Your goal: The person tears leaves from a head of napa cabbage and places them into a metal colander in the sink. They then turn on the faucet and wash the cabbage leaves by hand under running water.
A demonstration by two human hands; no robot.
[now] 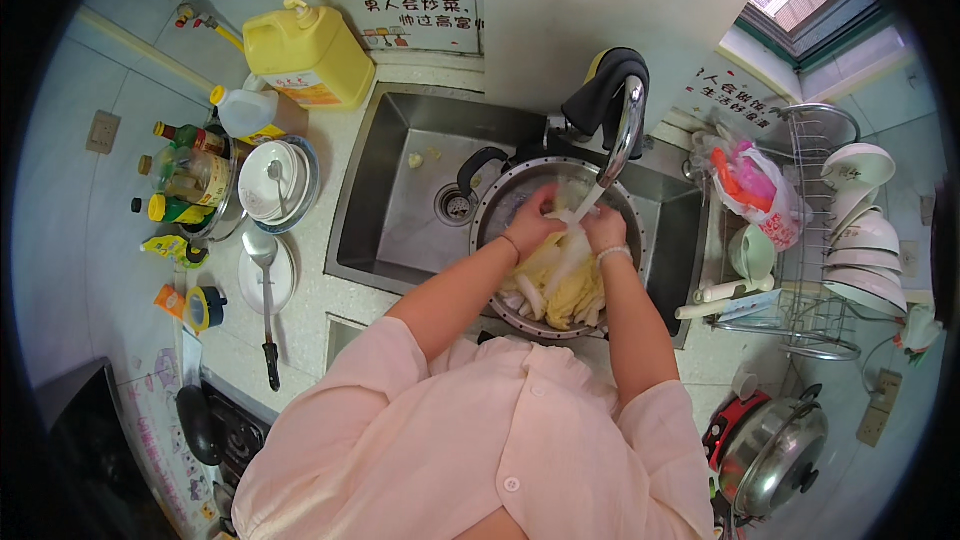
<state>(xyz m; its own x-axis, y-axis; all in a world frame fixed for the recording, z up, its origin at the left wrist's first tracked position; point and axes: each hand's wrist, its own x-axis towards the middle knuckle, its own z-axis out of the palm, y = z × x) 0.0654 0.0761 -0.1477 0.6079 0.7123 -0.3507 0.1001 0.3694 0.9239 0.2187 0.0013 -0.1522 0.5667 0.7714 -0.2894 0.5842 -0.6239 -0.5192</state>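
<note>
Under the stream from the chrome faucet, my left hand and my right hand pinch a pale napa cabbage leaf between them. Splashing water partly hides the fingertips. Below the hands, more yellow-white cabbage leaves lie in a round stainless-steel basin with small holes around its rim. The basin stands at the right part of the steel sink. Behind its left rim a black curved handle sticks up. A dark cloth hangs over the faucet.
Left of the sink are stacked plates, a spatula on a plate, bottles and a yellow jug. To the right stand a wire dish rack with bowls, a plastic bag and a lidded pan.
</note>
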